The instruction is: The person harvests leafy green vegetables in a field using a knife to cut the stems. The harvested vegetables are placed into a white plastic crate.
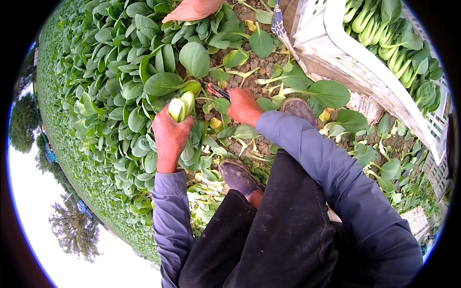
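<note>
My left hand [172, 131] grips several heads of bok choy [182, 106], their pale cut bases turned upward and their leaves hanging below the fist. My right hand [244, 106] is closed around a tool with a dark and orange handle [218, 91], perhaps a small knife; its tip is beside the base of a bok choy plant [192, 87] at the edge of the growing bed. That plant is just above the bunch in the left hand. Leaves partly hide the tool's working end.
Dense bok choy rows [119, 90] fill the left side. A white plastic crate [381, 82] holding harvested bok choy [389, 46] stands at upper right. Another person's hand [194, 10] reaches in at the top. Loose leaves [329, 94] litter the soil around my shoes [239, 176].
</note>
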A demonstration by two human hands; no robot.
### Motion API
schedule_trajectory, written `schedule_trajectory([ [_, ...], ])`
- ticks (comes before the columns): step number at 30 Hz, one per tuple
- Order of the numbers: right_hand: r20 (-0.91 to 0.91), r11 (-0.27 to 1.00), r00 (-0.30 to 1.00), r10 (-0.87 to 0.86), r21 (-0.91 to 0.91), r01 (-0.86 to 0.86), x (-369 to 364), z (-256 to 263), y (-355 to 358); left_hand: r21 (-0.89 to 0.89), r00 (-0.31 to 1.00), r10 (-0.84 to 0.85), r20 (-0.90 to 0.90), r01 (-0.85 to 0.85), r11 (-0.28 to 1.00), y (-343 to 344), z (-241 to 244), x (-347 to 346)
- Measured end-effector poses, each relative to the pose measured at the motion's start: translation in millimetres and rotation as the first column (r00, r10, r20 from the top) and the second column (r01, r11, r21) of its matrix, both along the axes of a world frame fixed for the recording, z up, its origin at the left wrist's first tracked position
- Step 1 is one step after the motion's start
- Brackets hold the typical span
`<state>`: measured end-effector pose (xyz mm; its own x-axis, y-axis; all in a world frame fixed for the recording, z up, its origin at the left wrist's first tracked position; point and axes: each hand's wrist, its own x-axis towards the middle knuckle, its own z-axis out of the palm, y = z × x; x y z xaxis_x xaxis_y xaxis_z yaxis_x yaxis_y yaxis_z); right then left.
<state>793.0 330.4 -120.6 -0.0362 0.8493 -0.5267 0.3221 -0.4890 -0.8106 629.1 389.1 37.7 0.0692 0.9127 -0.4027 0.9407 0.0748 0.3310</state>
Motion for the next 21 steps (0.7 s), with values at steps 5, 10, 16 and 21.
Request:
schedule_trajectory([
  [5,-0.244,0.970,0.970,-0.012,-0.238,-0.048,7,10,7,0.007,0.994,0.055,0.095,-0.055,0.998,-7,-6,-15],
  [10,-0.247,0.940,0.969,-0.009,-0.333,-0.076,3,12,23,-0.019,0.987,0.113,0.113,-0.112,0.994,-7,-10,-17],
  [16,-0.075,0.934,0.972,0.225,-0.268,-0.237,2,11,35,0.001,0.991,0.070,0.118,-0.071,0.997,-9,-14,-22],
  [21,-0.188,0.928,0.971,0.145,-0.315,-0.199,19,21,27,0.018,0.986,0.065,0.155,-0.069,0.997,-25,-23,-25],
])
